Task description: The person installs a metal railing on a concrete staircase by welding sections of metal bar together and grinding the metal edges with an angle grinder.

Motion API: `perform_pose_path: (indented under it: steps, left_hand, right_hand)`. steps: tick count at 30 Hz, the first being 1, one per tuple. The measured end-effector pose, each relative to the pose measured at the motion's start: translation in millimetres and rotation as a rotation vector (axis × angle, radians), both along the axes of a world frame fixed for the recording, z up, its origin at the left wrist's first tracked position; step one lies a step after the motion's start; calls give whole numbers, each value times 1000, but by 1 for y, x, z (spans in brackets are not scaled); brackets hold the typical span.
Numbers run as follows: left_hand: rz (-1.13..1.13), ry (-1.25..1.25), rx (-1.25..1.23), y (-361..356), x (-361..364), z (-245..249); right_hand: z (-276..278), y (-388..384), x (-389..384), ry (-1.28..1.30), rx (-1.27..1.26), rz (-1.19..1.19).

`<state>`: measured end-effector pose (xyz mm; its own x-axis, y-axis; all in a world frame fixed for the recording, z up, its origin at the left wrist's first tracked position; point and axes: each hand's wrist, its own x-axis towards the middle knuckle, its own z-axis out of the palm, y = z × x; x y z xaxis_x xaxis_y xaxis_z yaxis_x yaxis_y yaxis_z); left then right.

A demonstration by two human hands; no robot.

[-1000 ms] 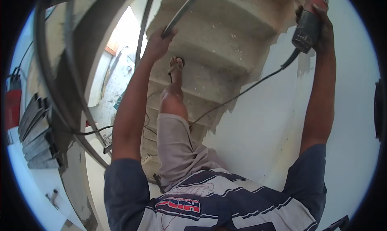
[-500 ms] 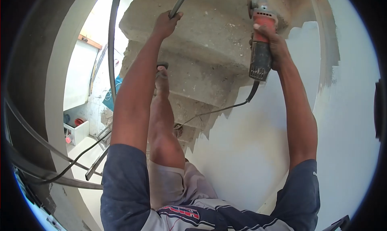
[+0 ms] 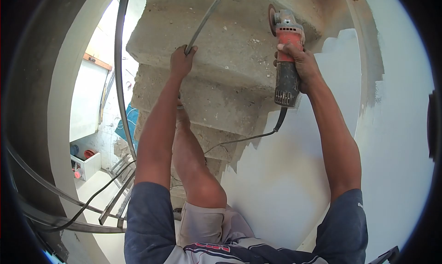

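Note:
My left hand point(image 3: 182, 62) is closed around a thin grey metal bar point(image 3: 203, 24), whose upper end points up and to the right over a concrete step. My right hand point(image 3: 304, 65) grips an angle grinder point(image 3: 286, 82) with a red and black body. Its round disc point(image 3: 272, 19) sits at the top left of the tool, apart from the bar. A black power cord point(image 3: 279, 121) hangs from the grinder's lower end and trails left over the stairs.
Rough concrete stairs point(image 3: 221, 98) run down through the middle, with my bare leg point(image 3: 199, 172) on them. Patchy white paint covers the right wall point(image 3: 285, 181). Curved metal railing point(image 3: 120, 56) stands on the left, beside a drop to a lower floor with a white box point(image 3: 89, 165).
Both hands sit lower in the view, and the grinder has shifted left. The bar's upper end now shows inside the picture. My leg looks more bent.

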<state>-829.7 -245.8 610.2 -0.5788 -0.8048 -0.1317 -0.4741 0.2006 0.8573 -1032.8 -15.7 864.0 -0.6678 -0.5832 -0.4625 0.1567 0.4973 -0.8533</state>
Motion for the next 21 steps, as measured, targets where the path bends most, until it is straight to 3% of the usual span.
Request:
perform_pose_path:
  steps: [2,6,8,14,21]
  left_hand:
    - [102,-142,-320,27,3,4]
    - [150,-264,-449,45,4,0]
    - [346,-231,-687,42,1,-5]
    - [103,-332,-657,14,20,6]
    - [142,-342,-606,47,19,14]
  right_hand:
    - [-3,2,1,-17,2,-11]
    - [-3,2,4,-9,34,35]
    - [-4,2,9,-2,27,27]
    - [-9,3,15,1,54,23]
    - [-21,8,32,-9,63,-16]
